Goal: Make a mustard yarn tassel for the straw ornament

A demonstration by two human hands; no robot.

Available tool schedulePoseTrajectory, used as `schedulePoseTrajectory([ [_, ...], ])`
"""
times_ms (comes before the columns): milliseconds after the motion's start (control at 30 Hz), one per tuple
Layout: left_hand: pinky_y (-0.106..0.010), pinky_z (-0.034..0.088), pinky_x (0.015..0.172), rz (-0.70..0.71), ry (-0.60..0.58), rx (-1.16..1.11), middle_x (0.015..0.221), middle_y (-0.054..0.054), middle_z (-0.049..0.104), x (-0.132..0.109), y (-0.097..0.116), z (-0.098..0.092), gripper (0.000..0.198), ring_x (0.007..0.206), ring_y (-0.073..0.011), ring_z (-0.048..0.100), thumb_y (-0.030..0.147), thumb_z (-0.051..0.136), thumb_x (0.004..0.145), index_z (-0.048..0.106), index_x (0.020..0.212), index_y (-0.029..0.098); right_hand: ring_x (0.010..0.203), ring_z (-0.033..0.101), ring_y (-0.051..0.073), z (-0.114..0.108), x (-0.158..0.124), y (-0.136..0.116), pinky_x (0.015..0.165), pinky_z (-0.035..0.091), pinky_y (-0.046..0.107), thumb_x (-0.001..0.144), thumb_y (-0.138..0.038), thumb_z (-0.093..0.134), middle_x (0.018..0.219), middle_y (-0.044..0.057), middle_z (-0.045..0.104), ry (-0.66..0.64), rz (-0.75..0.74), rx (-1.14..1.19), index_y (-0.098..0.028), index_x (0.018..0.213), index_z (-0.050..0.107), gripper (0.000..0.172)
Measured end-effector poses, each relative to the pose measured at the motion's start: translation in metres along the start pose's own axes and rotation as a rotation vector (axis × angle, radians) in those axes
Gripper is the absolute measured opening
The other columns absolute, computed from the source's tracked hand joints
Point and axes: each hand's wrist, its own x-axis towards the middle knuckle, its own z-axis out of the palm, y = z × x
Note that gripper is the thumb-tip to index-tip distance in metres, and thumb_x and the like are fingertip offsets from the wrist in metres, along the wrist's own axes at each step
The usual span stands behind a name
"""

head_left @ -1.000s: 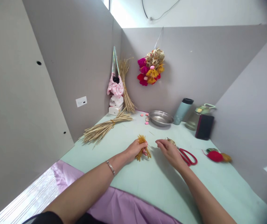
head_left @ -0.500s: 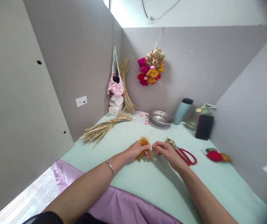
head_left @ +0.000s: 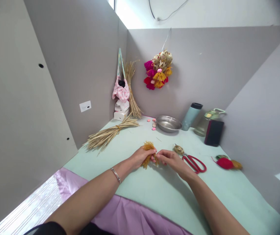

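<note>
My left hand (head_left: pixel 139 156) grips a mustard-yellow yarn tassel (head_left: pixel 148 145) above the table, thumb across its middle. Loose strands fan out over and under the fingers. Close by on the right, my right hand (head_left: pixel 173 160) has its thumb and forefinger pinched together beside the tassel's edge. Whatever lies between those fingertips is too small to make out. Just beyond the right hand lie red-handled scissors (head_left: pixel 195 164), with a small straw-coloured ball (head_left: pixel 178 149) by their blades.
A tied straw bundle (head_left: pixel 110 133) lies at the left. Behind are several pink beads (head_left: pixel 154 129), a steel bowl (head_left: pixel 169 124), a blue tumbler (head_left: pixel 191 117), a green jug (head_left: pixel 201 125) and a black phone (head_left: pixel 214 133). Red yarn (head_left: pixel 225 163) sits right. Tassels (head_left: pixel 158 76) hang on the wall.
My right hand has moved left, closing the small gap to the tassel. The left hand, with the tassel, has shifted slightly left and up.
</note>
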Motion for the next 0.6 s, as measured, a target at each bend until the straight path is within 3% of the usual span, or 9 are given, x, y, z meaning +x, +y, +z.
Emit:
schedulePoseTrajectory([
  [267,-0.021,0.042,0.055,-0.029,-0.020,0.005,0.057,0.002,0.053,0.0013,-0.0036,-0.0007,0.031,0.052,-0.0087,0.053,0.041,0.071,0.069,0.059,0.073,0.014,0.059,0.044,0.012,-0.0011,0.0014,-0.0030,0.059,0.035,0.026,0.076,-0.034,0.059,0.070,-0.002,0.058,0.088,-0.011,0.025,-0.019,0.074,0.061,0.015],
  [433,-0.022,0.043,0.058,-0.016,-0.046,0.007,0.059,0.002,0.055,0.0003,-0.0011,0.0000,0.029,0.053,-0.0087,0.054,0.037,0.074,0.066,0.059,0.075,0.014,0.056,0.043,0.012,-0.0019,-0.0002,-0.0026,0.058,0.035,0.028,0.086,-0.048,0.050,0.070,-0.001,0.057,0.110,-0.002,0.043,-0.019,0.080,0.061,0.032],
  [600,-0.021,0.043,0.057,-0.016,-0.061,0.016,0.058,0.001,0.056,-0.0020,0.0004,0.0014,0.028,0.054,-0.0091,0.054,0.037,0.073,0.066,0.060,0.070,0.013,0.054,0.040,0.013,0.0015,-0.0005,0.0001,0.054,0.031,0.027,0.084,-0.055,0.054,0.057,-0.003,0.048,0.037,-0.009,0.026,-0.019,0.063,0.056,0.042],
])
